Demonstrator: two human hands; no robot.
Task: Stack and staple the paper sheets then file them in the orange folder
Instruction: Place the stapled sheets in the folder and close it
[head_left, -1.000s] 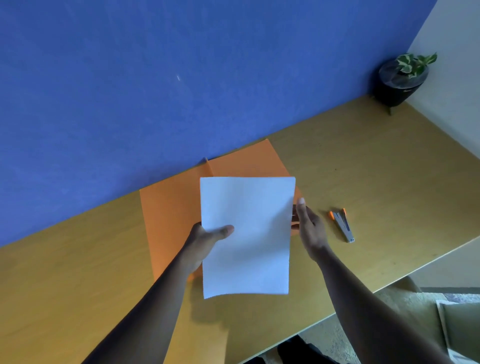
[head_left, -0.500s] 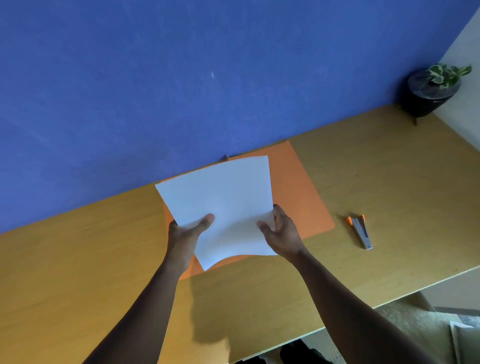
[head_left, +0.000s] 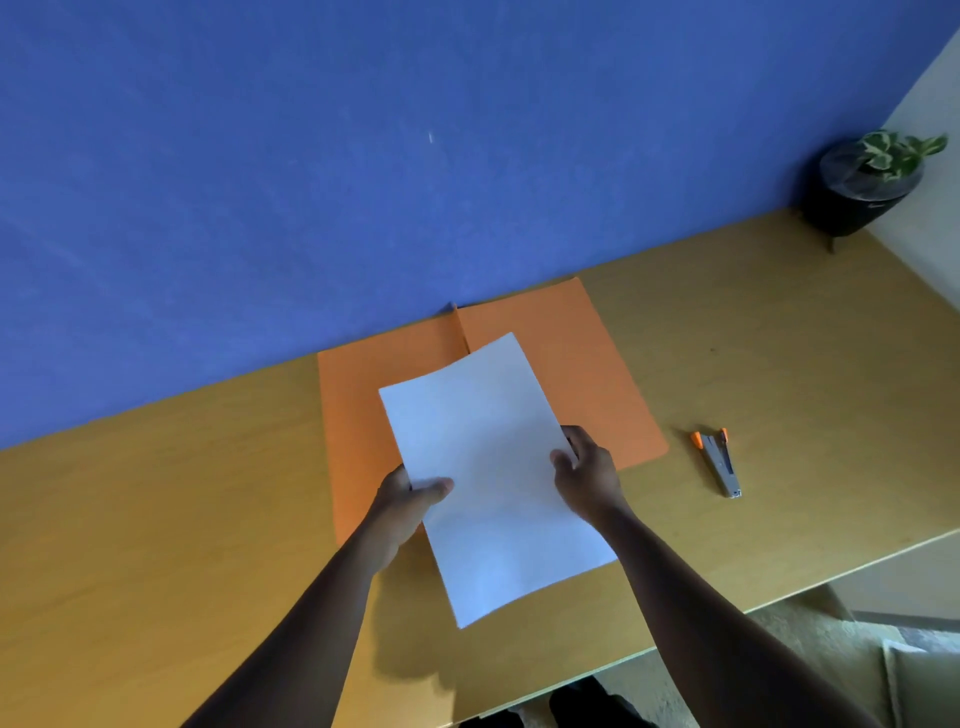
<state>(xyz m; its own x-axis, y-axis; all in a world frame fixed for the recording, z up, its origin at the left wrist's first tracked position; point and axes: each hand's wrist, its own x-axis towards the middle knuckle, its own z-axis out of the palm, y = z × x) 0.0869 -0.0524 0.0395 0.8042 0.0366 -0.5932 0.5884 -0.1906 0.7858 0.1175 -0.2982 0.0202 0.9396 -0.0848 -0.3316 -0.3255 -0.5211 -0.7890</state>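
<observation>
White paper sheets (head_left: 488, 467) are held above the desk in both hands, tilted with the far corner to the right. My left hand (head_left: 405, 504) grips the left edge, thumb on top. My right hand (head_left: 587, 478) grips the right edge. Under the sheets an orange folder (head_left: 597, 374) lies open flat against the blue wall, its crease pointing toward the wall. A small grey stapler with orange tips (head_left: 719, 462) lies on the desk to the right of the folder, apart from both hands.
The wooden desk (head_left: 156, 519) runs along a blue wall (head_left: 311, 156). A black pot with a green plant (head_left: 867, 182) stands in the far right corner. The desk's front edge runs diagonally at lower right, with floor beyond.
The sheets turned from lying sideways to lengthwise and came nearer to me. Both hands shifted from the near edge to the sheets' side edges.
</observation>
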